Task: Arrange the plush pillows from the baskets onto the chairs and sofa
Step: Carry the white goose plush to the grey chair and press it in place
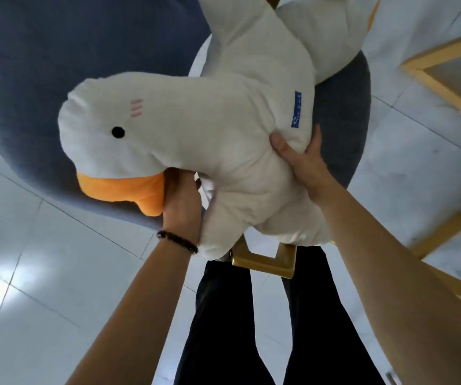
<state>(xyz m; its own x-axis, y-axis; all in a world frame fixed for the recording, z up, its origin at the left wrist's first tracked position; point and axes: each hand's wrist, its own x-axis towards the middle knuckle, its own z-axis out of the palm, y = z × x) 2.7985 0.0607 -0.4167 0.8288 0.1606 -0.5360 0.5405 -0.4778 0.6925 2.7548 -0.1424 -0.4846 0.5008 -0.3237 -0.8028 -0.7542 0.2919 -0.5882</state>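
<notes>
A big white goose plush pillow (223,129) with an orange beak, a black eye and a small blue tag lies across a grey-blue upholstered chair (57,65). My left hand (180,201), with a bead bracelet on the wrist, grips the plush under its neck beside the beak. My right hand (298,159) pinches the plush body just below the blue tag, thumb on top. The plush hides most of the chair seat; its tail end runs off the top of the frame.
The chair's gold metal leg (265,259) shows under the plush, just in front of my dark trousers (223,329). Wooden-framed furniture (445,79) stands at the right on the pale tiled floor (43,273).
</notes>
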